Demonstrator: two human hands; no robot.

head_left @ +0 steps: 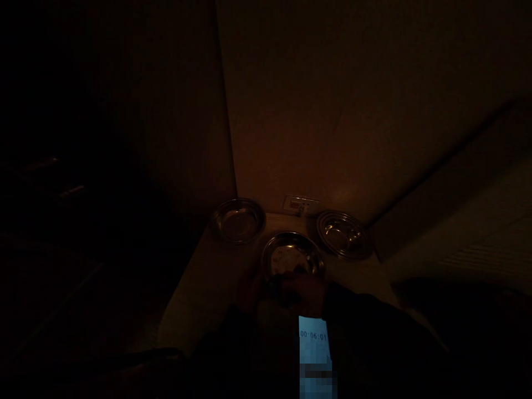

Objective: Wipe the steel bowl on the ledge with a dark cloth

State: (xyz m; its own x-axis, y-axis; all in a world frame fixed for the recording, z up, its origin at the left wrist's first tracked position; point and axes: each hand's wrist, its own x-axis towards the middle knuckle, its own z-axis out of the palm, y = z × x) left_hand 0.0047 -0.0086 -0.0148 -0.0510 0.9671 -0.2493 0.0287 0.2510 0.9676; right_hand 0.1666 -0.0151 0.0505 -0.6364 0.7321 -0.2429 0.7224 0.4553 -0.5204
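A: Where's the middle bowl [293, 259]?
B: On the desk [195, 299], nearer the person than the other two, its metal inside catching a little light.
A: And the hands?
B: The right hand [306, 293] is at its near rim, coming out of a dark sleeve [357, 307]. The left hand [249, 291] is a dim shape just beside the bowl, on its left.
A: Are the fingers spread or pinching something?
B: I can't tell for either hand; it's too dark. Something dark sits by the near rim, too murky to name.
A: What else is there?
B: The left bowl [238, 223] and the right bowl [338, 235] stand farther back, near the wall [307, 122], with a socket [300, 204] between them. A lit phone [315, 346] below the right hand reads 00:06:01.
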